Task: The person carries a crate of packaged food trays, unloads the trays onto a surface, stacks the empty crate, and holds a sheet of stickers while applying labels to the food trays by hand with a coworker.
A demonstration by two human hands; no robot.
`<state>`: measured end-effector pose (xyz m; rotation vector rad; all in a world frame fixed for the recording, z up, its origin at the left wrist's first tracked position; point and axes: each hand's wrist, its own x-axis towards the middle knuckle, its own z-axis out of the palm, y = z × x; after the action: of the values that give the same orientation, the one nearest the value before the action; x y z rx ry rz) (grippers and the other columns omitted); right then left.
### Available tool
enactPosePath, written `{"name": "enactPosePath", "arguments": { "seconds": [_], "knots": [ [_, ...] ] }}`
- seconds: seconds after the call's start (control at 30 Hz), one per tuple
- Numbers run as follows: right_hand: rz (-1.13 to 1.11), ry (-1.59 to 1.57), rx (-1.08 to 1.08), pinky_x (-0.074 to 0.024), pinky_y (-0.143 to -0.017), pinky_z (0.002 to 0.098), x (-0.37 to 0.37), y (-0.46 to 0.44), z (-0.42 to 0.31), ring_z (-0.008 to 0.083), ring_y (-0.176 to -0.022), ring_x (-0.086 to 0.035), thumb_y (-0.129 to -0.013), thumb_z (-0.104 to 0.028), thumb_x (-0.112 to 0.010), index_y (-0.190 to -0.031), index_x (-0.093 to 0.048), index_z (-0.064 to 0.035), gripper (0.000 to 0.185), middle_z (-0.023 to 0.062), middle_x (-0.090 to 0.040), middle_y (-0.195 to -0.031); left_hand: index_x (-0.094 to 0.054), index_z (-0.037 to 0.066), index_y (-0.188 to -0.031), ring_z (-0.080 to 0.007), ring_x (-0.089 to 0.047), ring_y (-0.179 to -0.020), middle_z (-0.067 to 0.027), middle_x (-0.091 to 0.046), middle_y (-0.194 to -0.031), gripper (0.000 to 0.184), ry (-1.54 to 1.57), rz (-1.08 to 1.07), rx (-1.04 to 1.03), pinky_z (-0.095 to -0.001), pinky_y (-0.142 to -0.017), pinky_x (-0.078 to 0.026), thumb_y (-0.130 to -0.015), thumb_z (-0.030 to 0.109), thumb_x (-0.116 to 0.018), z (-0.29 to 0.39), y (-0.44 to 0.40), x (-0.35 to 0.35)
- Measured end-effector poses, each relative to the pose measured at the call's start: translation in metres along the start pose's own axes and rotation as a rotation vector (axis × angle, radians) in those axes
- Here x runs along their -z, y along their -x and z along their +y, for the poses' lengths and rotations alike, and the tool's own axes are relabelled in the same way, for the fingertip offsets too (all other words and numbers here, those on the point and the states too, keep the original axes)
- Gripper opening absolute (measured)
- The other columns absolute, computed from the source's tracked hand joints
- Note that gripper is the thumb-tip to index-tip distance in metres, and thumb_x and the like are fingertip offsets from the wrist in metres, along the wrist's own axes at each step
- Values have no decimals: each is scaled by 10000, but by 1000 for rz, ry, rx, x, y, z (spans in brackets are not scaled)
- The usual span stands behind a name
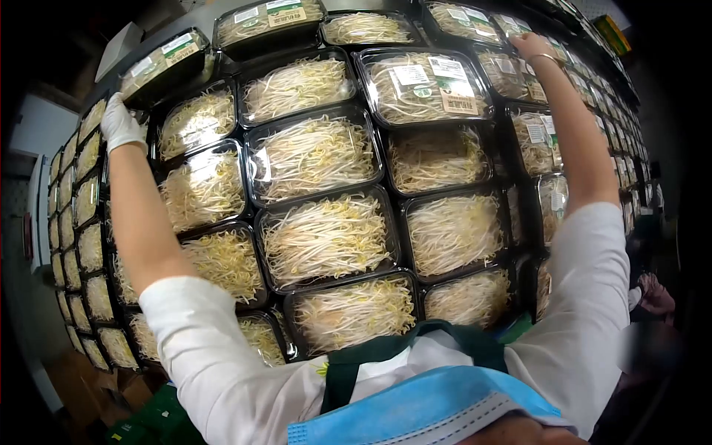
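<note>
At the far left, my left hand [121,124], in a white glove, is closed at the near corner of a labelled black tray of bean sprouts [165,68]. That tray sits tilted, higher than its neighbours; some of the fingers are hidden. My bare right hand [532,49], with a bracelet at the wrist, has its fingers curled over the edge of another labelled bean sprout tray [507,72] at the upper right. The fingertips are partly hidden there. Between my hands lies a labelled tray [424,85], raised on the others, beside an unlabelled lidded tray [299,83].
Rows of black trays of bean sprouts [326,239] cover the surface before me, reaching close to my apron [452,337]. More labelled trays [610,137] run along the right. Green crates [159,419] and cardboard boxes [81,386] stand low at the left.
</note>
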<state>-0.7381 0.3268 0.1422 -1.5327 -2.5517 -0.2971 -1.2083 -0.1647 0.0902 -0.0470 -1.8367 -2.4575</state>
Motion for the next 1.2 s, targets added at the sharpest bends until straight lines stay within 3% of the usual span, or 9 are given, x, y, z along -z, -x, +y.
{"name": "enactPosePath", "arguments": {
  "seconds": [0.27,0.4,0.53,0.6,0.73,0.8,1.1,1.13,1.2],
  "knots": [
    [10,-233,-128,-400,-814,343,-43,-63,-20,276,-944,-531,-758,-342,-488,-968,-583,-57,367,170,-577,-979,-559,50,-863,-182,-548,-809,-80,-576,-885,167,-46,-292,110,-333,-686,-488,-760,176,-600,52,114,24],
    [-101,-1585,-303,-368,-509,270,-19,-57,-38,136,-554,-471,-739,-217,-609,-762,-567,-24,199,28,-537,-653,-557,118,-772,-132,-537,-702,-6,-565,-749,79,-31,-348,182,-299,-654,-459,-740,167,-610,2,158,1],
    [-160,-1189,-358,-439,-691,365,-6,25,-78,270,-689,-572,-777,-337,-502,-865,-589,39,396,182,-597,-785,-562,88,-818,-122,-535,-712,-2,-556,-744,71,-36,-626,272,-313,-599,-496,-782,148,-568,-17,160,-12],
    [-273,-659,73,-435,-713,380,-17,35,-85,311,-746,-580,-796,-341,-467,-894,-575,52,419,212,-598,-817,-521,37,-1000,-170,-543,-839,-85,-557,-941,268,-380,-757,366,-366,-712,-490,-790,201,-549,1,150,-17],
    [-110,-15,381,-444,-761,427,5,81,-115,383,-899,-533,-828,-141,-374,-926,-559,39,276,264,-520,-986,-333,-15,-1237,-333,-395,-1131,-200,-377,-1257,756,-1102,-595,-433,-439,-962,-282,-748,543,-477,16,126,-54],
    [-95,142,564,-463,-703,424,-22,62,-105,361,-828,-558,-825,-78,-344,-895,-545,34,240,258,-540,-896,-373,-8,-1218,-345,-372,-1158,-217,-358,-1267,732,-1280,-505,-262,-416,-943,-306,-785,583,-357,30,142,-91],
    [-40,-801,202,-416,-572,345,51,100,-102,199,-596,-523,-762,-292,-463,-666,-538,29,342,112,-551,-620,-552,12,-995,-384,-462,-1012,-250,-510,-1058,467,-1159,-604,-395,-427,-844,-357,-798,380,-342,-18,104,-96],
    [-121,-681,285,-442,-680,396,89,120,-105,306,-801,-567,-670,-255,-682,-941,-544,13,405,188,-574,-885,-547,-29,-962,-343,-510,-944,-235,-552,-993,470,-1383,-616,-657,-410,-802,-377,-782,381,-402,-52,52,-87],
    [-39,-1012,214,-448,-536,354,99,140,-68,273,-520,-539,-696,-328,-501,-696,-588,37,375,179,-560,-592,-581,8,-976,-193,-534,-851,-88,-567,-952,364,-674,-514,51,-289,-740,-420,-799,304,-464,24,135,-83]
  ]
}}
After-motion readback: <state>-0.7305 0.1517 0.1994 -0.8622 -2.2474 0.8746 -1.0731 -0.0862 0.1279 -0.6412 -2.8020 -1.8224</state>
